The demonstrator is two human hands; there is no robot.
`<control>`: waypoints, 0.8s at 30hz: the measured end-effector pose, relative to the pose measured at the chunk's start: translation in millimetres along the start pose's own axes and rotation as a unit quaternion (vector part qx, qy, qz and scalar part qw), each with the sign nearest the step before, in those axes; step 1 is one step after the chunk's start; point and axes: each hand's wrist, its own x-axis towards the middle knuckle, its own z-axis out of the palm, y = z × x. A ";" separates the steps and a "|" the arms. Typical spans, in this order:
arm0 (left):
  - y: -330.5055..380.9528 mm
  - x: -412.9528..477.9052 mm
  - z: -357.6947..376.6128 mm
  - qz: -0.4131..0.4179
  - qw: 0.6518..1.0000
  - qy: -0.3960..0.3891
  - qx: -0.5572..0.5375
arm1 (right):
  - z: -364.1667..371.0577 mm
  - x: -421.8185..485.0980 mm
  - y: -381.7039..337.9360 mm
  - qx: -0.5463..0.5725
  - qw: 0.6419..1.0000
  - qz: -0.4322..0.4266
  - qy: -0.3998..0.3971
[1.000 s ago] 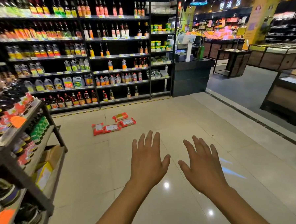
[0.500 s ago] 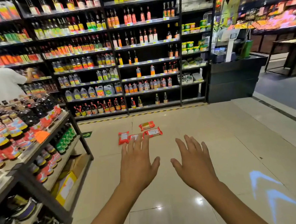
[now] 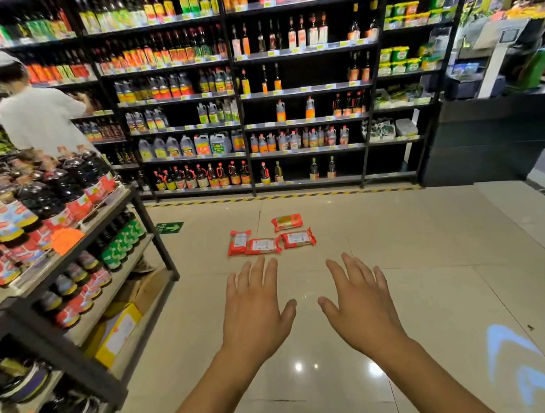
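Observation:
Several red flat food packets (image 3: pixel 268 237) lie on the beige tiled floor in a supermarket aisle, in front of the dark wall shelves. My left hand (image 3: pixel 254 308) is stretched out palm down with straight, spread fingers, holding nothing. Beside it, my right hand (image 3: pixel 361 306) is held out the same way, also with nothing in it. Both hands hover above the floor, short of the packets, with a gap between them.
A low rack of dark sauce bottles (image 3: pixel 44 212) stands at the left, with a yellow carton (image 3: pixel 117 334) on its bottom shelf. Tall shelves of bottles (image 3: pixel 241 113) line the back. A person in a white shirt (image 3: pixel 39 114) stands at far left. A dark counter (image 3: pixel 488 138) stands at right.
The view has swung left and moved closer to the packets. The person at the left shelves has come into sight. Both hands stay stretched out and open.

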 end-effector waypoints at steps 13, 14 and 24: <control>13.2 261.9 52.5 0.055 0.997 0.009 -0.059 | -29.3 230.9 47.0 -0.042 0.998 0.023 0.029; 14.2 278.8 55.4 0.057 0.996 0.004 -0.063 | -32.1 244.8 52.0 -0.038 0.998 0.023 0.033; 39.8 434.4 90.0 0.049 0.997 0.003 -0.054 | -38.1 375.8 130.7 0.002 0.998 0.036 0.054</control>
